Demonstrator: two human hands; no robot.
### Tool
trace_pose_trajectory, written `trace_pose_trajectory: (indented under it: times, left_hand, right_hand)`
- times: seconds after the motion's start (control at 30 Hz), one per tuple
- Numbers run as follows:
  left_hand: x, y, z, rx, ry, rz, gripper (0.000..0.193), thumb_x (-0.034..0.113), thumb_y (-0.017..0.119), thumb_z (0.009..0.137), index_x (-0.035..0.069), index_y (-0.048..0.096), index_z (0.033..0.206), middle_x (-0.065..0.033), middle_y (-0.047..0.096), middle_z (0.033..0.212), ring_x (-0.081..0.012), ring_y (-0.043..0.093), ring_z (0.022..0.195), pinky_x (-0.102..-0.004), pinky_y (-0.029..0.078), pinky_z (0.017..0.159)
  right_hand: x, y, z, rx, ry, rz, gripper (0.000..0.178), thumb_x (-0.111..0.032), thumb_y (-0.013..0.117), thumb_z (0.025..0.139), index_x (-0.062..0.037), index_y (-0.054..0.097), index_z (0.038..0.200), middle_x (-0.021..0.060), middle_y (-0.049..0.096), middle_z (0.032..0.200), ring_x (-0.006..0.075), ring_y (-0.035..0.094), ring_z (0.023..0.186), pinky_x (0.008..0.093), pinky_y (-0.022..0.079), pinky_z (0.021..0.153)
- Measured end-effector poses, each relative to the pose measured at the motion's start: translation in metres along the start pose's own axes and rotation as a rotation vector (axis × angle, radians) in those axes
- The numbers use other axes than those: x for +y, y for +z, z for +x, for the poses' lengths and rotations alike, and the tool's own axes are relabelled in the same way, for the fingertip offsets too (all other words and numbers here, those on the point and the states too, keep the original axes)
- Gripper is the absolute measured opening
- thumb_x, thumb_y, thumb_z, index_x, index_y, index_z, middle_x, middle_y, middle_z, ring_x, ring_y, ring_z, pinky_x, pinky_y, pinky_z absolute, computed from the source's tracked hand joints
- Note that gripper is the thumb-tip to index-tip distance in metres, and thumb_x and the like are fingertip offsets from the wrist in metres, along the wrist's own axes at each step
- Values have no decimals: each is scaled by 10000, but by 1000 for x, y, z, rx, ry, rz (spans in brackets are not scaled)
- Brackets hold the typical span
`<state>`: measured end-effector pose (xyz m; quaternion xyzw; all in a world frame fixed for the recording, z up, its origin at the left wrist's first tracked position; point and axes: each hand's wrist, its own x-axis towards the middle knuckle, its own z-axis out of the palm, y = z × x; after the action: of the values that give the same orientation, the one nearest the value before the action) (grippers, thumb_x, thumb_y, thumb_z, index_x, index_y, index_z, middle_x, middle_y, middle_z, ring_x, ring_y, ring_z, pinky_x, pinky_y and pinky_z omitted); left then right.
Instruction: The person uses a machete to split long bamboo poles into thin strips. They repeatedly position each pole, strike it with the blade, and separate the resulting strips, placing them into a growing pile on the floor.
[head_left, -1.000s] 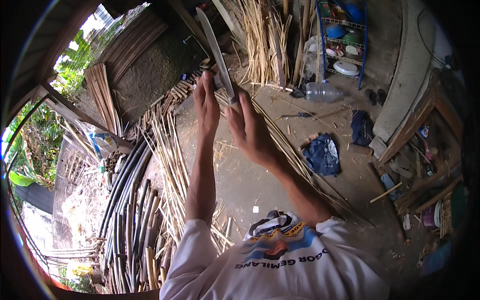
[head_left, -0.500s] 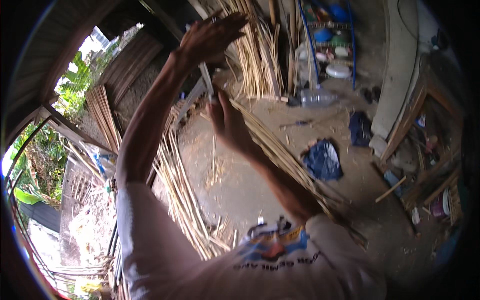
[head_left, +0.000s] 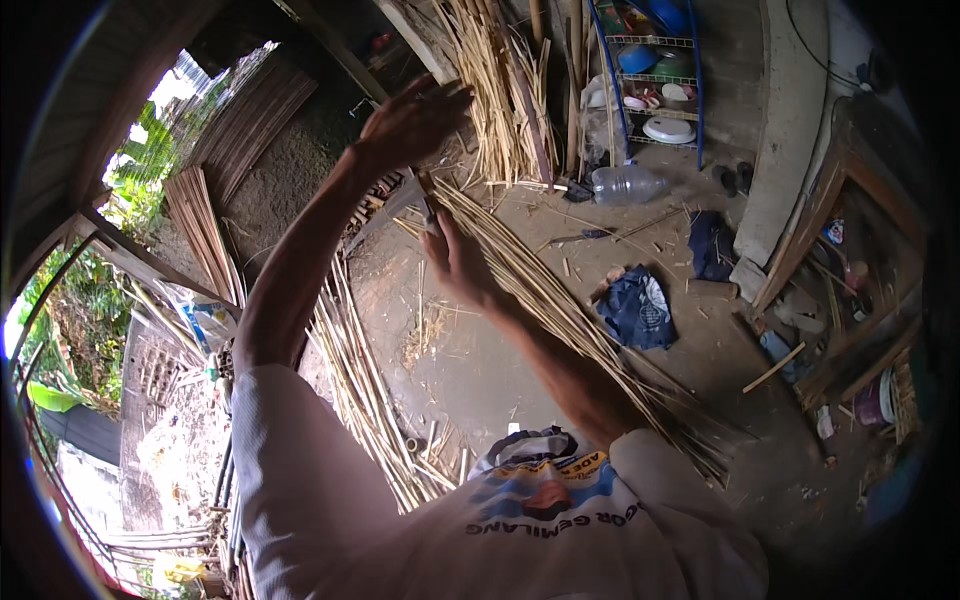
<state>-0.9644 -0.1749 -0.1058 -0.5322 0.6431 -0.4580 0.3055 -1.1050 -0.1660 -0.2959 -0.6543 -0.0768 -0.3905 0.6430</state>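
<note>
My left hand (head_left: 415,125) is raised at the top, fingers stretched out toward the right, with nothing seen in it. Below it, my right hand (head_left: 458,262) is closed round a slim grey blade-like tool (head_left: 430,212) that points up toward the left hand. Just left of that tool shows a flat, pale, tapering blade (head_left: 388,212); whether the two are joined I cannot tell. Long split bamboo strips (head_left: 545,285) lie on the floor beneath my right forearm. More bamboo strips (head_left: 355,385) lie to the left, by my left arm.
Upright bamboo strips (head_left: 500,110) lean at the back. A blue-framed rack (head_left: 650,85) stands behind a clear plastic bottle (head_left: 628,186). Dark blue cloth (head_left: 640,308) lies on the floor at the right, before a wooden frame (head_left: 810,235). Bamboo offcuts are scattered about.
My left hand has shifted slightly down and left, away from the blade-like tool's top. My right hand has moved slightly down and right, still closed on the tool. The view has tilted a little.
</note>
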Motion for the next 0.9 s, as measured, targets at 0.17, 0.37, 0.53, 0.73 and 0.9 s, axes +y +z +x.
trace_pose_trajectory:
  times: [0.17, 0.37, 0.53, 0.73, 0.9]
  left_hand:
    - [1, -3, 0, -47, 22, -129, 403, 383, 505, 983, 171, 585, 1316, -22, 524, 1426, -156, 401, 1383, -421, 252, 1193]
    - [0, 39, -20, 49, -235, -386, 472, 441, 536, 963, 138, 580, 1323, -60, 571, 1363, -227, 516, 1273, -403, 366, 1120]
    - [17, 1, -55, -21, -833, -1065, 468, 394, 415, 1041, 54, 585, 1314, -87, 635, 1269, -228, 614, 1109, -408, 367, 1085]
    - [3, -74, -108, 334, -968, -1074, 440, 445, 590, 943, 45, 726, 1067, -125, 730, 964, -215, 696, 920, -352, 541, 812]
    - [-47, -92, -109, 399, -1041, -659, 227, 222, 807, 798, 89, 752, 974, -74, 738, 923, -150, 709, 868, -283, 548, 750]
  right_hand:
    - [-5, -7, -8, -43, -29, 10, 375, -258, 493, 1016, -61, 389, 1318, 71, 525, 716, 191, 517, 571, 363, 423, 505]
    - [25, 12, 4, -139, -54, -109, 330, -282, 539, 996, 0, 508, 1162, 144, 618, 742, 264, 600, 595, 401, 486, 550]
    - [32, 11, 7, -305, 46, -97, 320, -334, 582, 965, -19, 545, 918, 120, 582, 675, 227, 575, 582, 378, 450, 546]
    - [-12, 39, 90, -524, 282, 412, 271, -336, 546, 979, -119, 420, 877, -50, 427, 535, 72, 417, 389, 237, 345, 319]
    - [-55, 75, 142, -502, 197, 289, 251, -256, 531, 984, -11, 476, 987, 63, 520, 654, 118, 504, 473, 308, 426, 408]
